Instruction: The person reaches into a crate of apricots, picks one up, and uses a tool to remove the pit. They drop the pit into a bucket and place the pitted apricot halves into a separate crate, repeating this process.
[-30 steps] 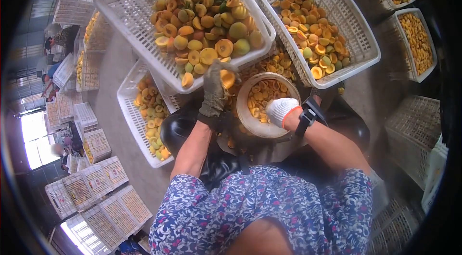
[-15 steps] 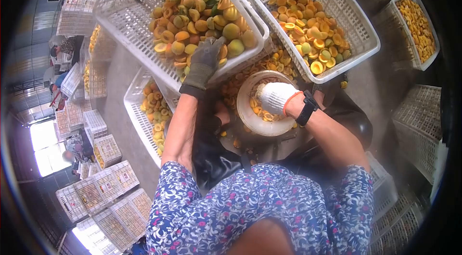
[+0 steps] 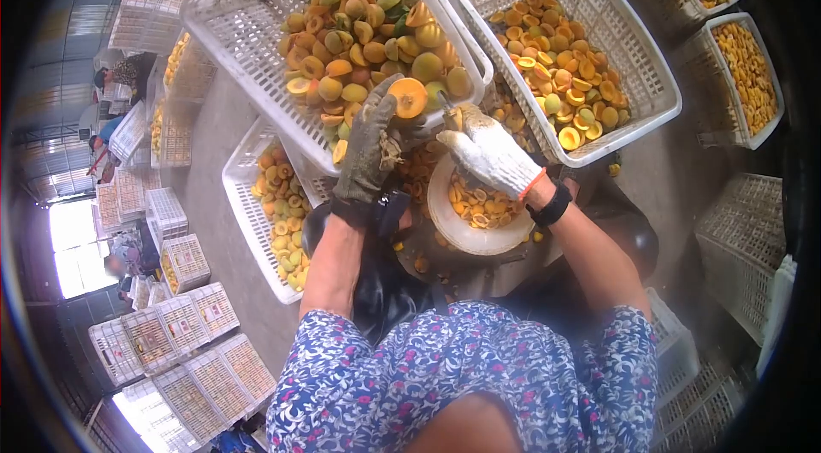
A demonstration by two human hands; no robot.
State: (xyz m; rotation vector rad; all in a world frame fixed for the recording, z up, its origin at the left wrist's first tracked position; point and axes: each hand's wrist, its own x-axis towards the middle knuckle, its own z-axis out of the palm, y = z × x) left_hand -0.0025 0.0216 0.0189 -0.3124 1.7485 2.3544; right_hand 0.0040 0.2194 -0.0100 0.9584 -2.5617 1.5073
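My left hand (image 3: 369, 145), in a dark grey glove, grips a halved orange fruit (image 3: 408, 98) with its cut face up, at the near edge of a white crate (image 3: 256, 98) of halved fruit. My right hand (image 3: 489, 150), in a white glove, is closed around a small tool (image 3: 446, 102) whose tip is near the fruit without clearly touching it. Below my right hand stands a white bucket (image 3: 479, 241) with fruit pieces inside. Another white crate (image 3: 637, 124) to the right holds orange and yellow halves.
A lower crate (image 3: 248, 244) of fruit stands at the left. Fruit pieces lie on the floor between the crates and bucket. Two filled crates (image 3: 742, 26) are at the upper right. Stacked crates (image 3: 171, 325) and several people, one bending near a crate (image 3: 128, 252), are at the far left.
My left hand has come back from the fruit pile with a half in its fingers. My right hand has risen out of the bucket toward it, and the tool now shows.
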